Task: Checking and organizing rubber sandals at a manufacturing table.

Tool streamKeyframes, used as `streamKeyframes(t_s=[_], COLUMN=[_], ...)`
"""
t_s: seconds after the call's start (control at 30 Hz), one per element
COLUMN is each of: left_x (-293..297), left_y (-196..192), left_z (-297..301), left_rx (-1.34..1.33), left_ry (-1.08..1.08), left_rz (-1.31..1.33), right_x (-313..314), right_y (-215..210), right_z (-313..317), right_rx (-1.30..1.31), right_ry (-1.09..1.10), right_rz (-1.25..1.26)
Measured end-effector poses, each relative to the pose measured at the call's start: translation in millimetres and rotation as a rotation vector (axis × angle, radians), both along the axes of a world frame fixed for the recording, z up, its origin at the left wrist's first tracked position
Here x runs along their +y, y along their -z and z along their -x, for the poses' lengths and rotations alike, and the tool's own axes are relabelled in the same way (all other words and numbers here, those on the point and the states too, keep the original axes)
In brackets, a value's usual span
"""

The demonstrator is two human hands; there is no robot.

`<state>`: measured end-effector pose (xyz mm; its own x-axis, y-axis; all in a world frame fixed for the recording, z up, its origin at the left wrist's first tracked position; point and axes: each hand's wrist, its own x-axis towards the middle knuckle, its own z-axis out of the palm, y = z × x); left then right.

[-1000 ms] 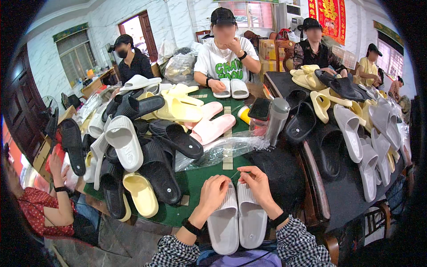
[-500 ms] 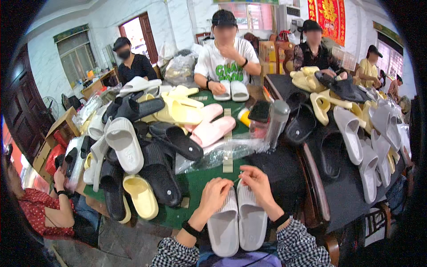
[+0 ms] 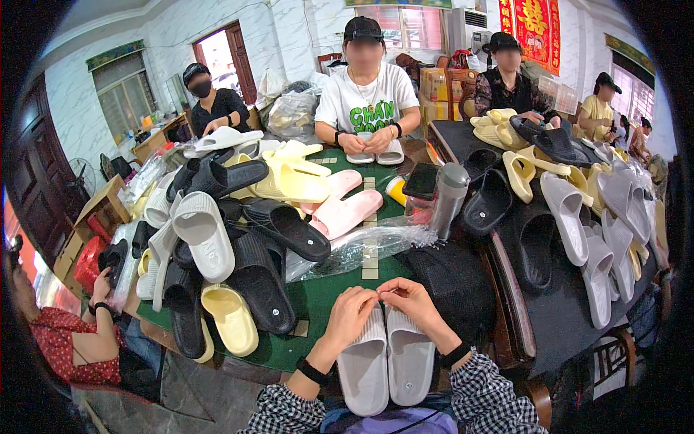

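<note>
A pair of light grey ribbed slides, the left slide (image 3: 361, 372) and the right slide (image 3: 410, 365), lies side by side close in front of me, toes toward me. Over their far ends, my left hand (image 3: 348, 318) and my right hand (image 3: 414, 307) meet fingertip to fingertip. Both are closed in a pinch, and what sits between the fingers is too small to make out. Beyond my hands a clear plastic bag (image 3: 347, 249) lies crumpled on the green table top (image 3: 336, 278).
Left stands a heap of black slides (image 3: 260, 278), grey slides (image 3: 204, 235) and cream slides (image 3: 230, 318). Pink slides (image 3: 347, 215), a grey bottle (image 3: 452, 195) and a phone (image 3: 421, 181) lie farther back. More slides (image 3: 567, 217) cover the right table. Co-workers sit around.
My right fingers have come down and left to meet the left fingertips; a thin strand showed between them before. The person opposite has lowered a hand from the chin to a grey slide.
</note>
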<state>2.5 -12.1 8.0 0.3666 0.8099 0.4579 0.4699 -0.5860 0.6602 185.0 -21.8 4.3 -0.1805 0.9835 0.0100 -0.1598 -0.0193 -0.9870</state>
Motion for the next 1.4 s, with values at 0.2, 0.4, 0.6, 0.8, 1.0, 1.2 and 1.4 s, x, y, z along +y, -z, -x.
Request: streamKeyframes(t_s=[0.2, 0.4, 0.6, 0.8, 1.0, 1.2, 1.4], left_x=[-1.6, -0.8, -0.3, -0.7, -0.6, -0.1, -0.9], left_y=[-0.9, -0.7, 1.3, 7.1, 9.0, 4.2, 2.6], left_z=[-1.7, -0.2, 0.9, 0.4, -0.9, -1.4, -1.7], left_rx=[-0.054, -0.031, -0.013, -0.012, -0.044, -0.002, -0.06], left_ry=[-0.043, -0.023, -0.022, -0.052, -0.096, -0.06, -0.021], left_rz=[0.078, 0.036, 0.04, 0.044, 0.076, 0.058, -0.002], right_x=[-2.1, 0.3, 1.1, -0.8, 0.5, -1.5, 1.5], right_y=[-3.8, 3.7, 9.3, 7.9, 9.6, 7.4, 15.9], right_z=[-1.8, 0.5, 0.7, -1.3, 0.9, 0.5, 2.9], right_rx=[-0.022, -0.111, -0.103, 0.117, 0.113, 0.011, -0.275], right_ry=[0.061, 0.071, 0.104, 0.227, 0.249, 0.156, 0.141], right_rz=[-0.03, -0.086, -0.095, -0.094, -0.1, -0.105, -0.18])
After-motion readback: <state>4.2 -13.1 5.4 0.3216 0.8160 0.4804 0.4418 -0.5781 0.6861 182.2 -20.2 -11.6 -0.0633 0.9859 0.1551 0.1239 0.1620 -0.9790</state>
